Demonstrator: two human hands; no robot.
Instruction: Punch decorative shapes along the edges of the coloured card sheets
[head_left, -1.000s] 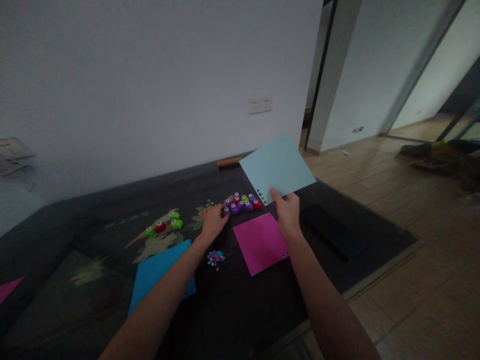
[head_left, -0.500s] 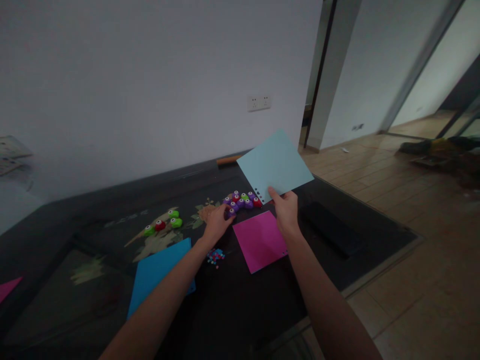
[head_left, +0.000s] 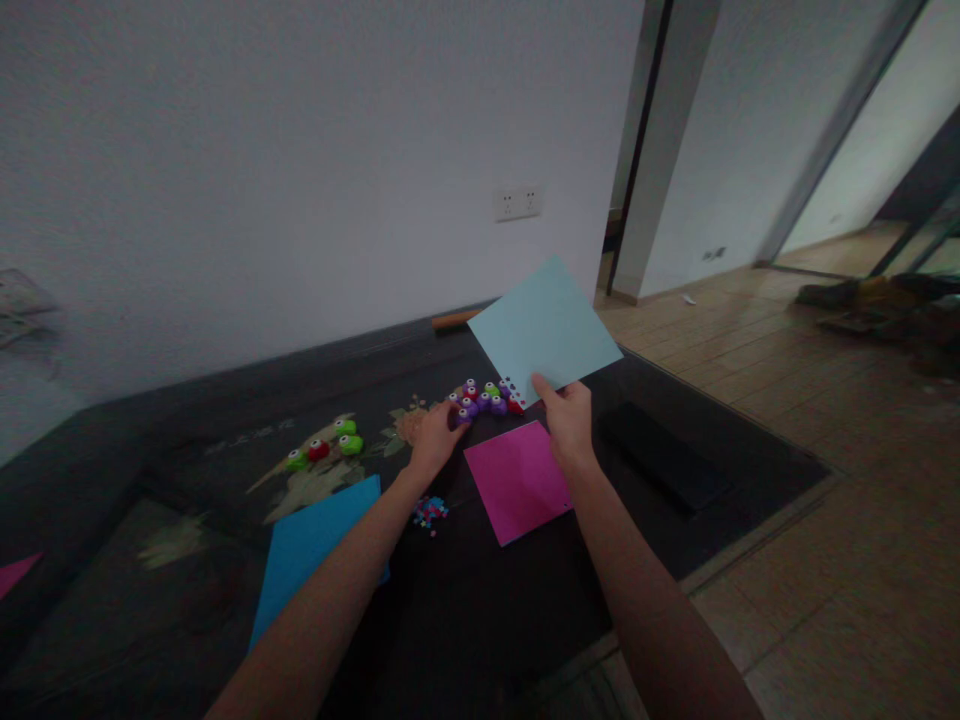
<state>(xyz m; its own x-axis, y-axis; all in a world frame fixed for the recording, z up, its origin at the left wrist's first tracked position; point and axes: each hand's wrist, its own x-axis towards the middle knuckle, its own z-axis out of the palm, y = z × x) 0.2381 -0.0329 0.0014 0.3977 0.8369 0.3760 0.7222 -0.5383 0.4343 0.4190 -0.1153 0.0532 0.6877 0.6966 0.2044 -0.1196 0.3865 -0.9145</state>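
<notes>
My right hand [head_left: 568, 425] pinches a light blue sheet of paper [head_left: 547, 325] by its near edge, thumb on top. Small punched holes run along the sheet's lower left corner. My left hand [head_left: 433, 440] has its fingers closed around a purple craft punch [head_left: 463, 415] at the near left of a cluster of purple, red and green punches. The red punch [head_left: 516, 407] at the cluster's right end is partly behind the sheet's corner. Below the hands lies a pink sheet of paper [head_left: 517, 485], with a little pile of punched paper bits [head_left: 430, 513] to its left.
Blue paper [head_left: 315, 545] lies at the left front, partly under my left forearm. Green and red punches [head_left: 318, 450] stand farther left. A long black object [head_left: 667, 455] rests on the right side of the dark table, and an orange-brown bar [head_left: 453, 320] near the wall.
The view has shifted slightly. Both hands keep their holds, the light blue sheet on the right and the purple punch on the left, with hardly any movement.
</notes>
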